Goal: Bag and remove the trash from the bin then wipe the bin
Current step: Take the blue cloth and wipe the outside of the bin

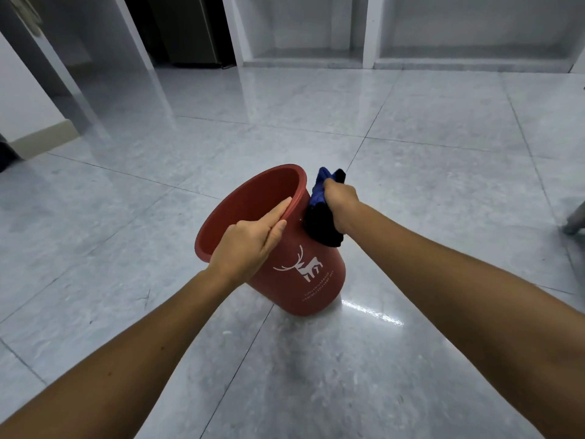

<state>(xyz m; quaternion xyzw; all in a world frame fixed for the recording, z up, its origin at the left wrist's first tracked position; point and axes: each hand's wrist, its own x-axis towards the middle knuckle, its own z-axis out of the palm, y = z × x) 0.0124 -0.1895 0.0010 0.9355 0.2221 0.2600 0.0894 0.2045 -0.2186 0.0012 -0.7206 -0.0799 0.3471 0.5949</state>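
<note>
near the middle of the glossy grey tiled floor (411,185), a red bin (304,274) with a white deer print stands tilted on its base edge, mouth turned away from the camera. the left hand (250,245) grips its rim, fingers inside, while the right hand (340,199) is clenched around a blue-and-black cloth (321,217) pressed to the bin's outer wall. empty white alcoves (459,30) line the far wall.
</note>
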